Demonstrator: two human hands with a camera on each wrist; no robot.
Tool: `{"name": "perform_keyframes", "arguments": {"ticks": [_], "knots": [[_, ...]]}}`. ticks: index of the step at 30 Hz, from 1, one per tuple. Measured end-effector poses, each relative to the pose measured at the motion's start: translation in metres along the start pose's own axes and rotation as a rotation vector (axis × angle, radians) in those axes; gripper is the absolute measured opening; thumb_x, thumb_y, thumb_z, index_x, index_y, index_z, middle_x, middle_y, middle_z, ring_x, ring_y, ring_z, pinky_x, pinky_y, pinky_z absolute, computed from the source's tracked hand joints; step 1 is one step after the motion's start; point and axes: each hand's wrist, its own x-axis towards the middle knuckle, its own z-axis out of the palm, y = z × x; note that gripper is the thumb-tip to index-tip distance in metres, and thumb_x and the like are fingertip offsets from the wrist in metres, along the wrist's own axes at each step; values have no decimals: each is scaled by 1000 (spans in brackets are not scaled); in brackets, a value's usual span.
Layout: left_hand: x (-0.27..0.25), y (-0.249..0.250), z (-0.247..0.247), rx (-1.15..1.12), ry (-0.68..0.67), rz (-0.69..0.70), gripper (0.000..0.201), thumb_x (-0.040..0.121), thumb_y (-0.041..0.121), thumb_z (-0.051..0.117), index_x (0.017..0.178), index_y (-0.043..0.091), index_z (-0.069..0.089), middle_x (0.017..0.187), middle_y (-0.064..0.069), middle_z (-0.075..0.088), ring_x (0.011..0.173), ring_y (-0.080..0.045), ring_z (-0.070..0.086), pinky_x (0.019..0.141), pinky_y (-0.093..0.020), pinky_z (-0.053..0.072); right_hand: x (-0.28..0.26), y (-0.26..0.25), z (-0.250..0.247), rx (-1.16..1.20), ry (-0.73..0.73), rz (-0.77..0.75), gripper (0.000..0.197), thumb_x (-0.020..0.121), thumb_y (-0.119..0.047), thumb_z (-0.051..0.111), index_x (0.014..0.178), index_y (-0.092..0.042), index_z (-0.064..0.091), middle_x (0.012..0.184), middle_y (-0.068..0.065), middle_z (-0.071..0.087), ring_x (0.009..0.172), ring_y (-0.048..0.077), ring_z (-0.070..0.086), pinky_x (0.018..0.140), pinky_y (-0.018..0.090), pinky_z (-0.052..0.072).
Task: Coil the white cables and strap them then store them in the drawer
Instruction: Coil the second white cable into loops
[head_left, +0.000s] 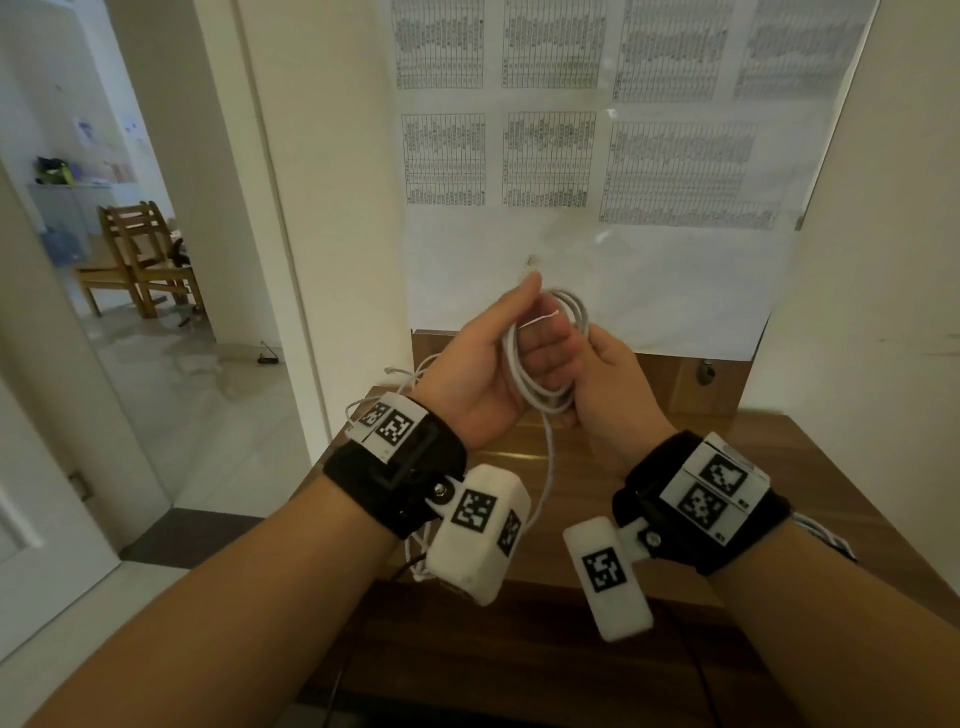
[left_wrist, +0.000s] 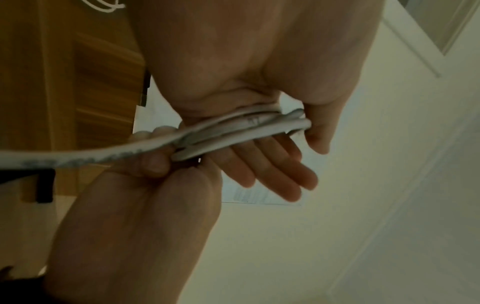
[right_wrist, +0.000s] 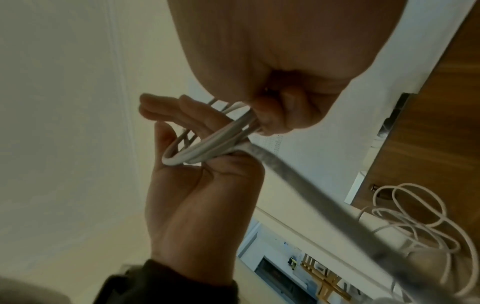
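Note:
A thick white cable (head_left: 550, 358) is wound in several loops around the straight fingers of my left hand (head_left: 537, 325), held above the wooden table (head_left: 810, 483). The left thumb (left_wrist: 318, 131) clamps the loops (left_wrist: 241, 125) against the hand. At the coil's lower right side, my right hand (head_left: 584, 379) pinches the strands (right_wrist: 221, 139) between thumb and fingers (right_wrist: 272, 121). The cable's free tail (head_left: 546, 467) hangs from the coil toward the table. A second, thinner white cable (head_left: 397, 387) lies in loose loops (right_wrist: 415, 218) at the table's back left.
A wooden panel with a small knob (head_left: 705, 371) stands at the back of the table. Printed sheets (head_left: 571, 156) cover the wall behind it. On the left a doorway opens onto a room with a wooden chair (head_left: 137, 254). Black wires (head_left: 337, 691) cross the table's near edge.

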Motion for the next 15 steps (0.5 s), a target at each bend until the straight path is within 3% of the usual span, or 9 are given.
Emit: {"name": "perform_keyframes", "arguments": {"ticks": [4,7,9,11,13,15], "knots": [[-2,5,-2,7,-36,-1,31,91,41,55,74,16,61,56,4,62,51,-10,62,51,-22,49,-5,-5,1,86,-38,-14,42,107,-35,41,111,3,57,72,13,52,53,19,46,43,26,35],[-2,6,-2,88,-65,-9,42,88,46,56,59,16,60,71,-1,72,62,-13,68,52,-21,44,-11,-9,4,74,-95,-36,37,108,-30,39,110,0,60,74,21,58,54,27,49,42,26,36],[-3,6,4,139,-80,-3,47,95,48,50,60,16,55,60,-1,63,51,-13,60,47,-21,43,-12,-11,3,129,-97,20,31,106,-28,41,103,-5,62,69,14,57,54,25,48,44,26,36],[0,9,10,162,-54,50,47,101,47,40,65,17,44,47,4,43,41,-10,40,44,-20,34,-16,-16,1,238,-159,133,46,106,-45,38,108,-6,64,78,10,64,65,28,55,55,32,44],[4,16,8,113,8,117,45,103,48,37,67,20,38,45,8,33,40,-7,29,45,-19,26,-20,-19,1,303,-321,223,70,98,-65,30,126,-10,63,107,11,73,89,34,68,78,41,53],[9,27,1,11,70,189,45,103,49,36,68,22,37,45,10,29,39,-5,26,44,-18,26,-30,-20,2,271,-448,278,76,84,-73,35,129,-18,62,110,11,75,101,31,72,94,46,52]]}}
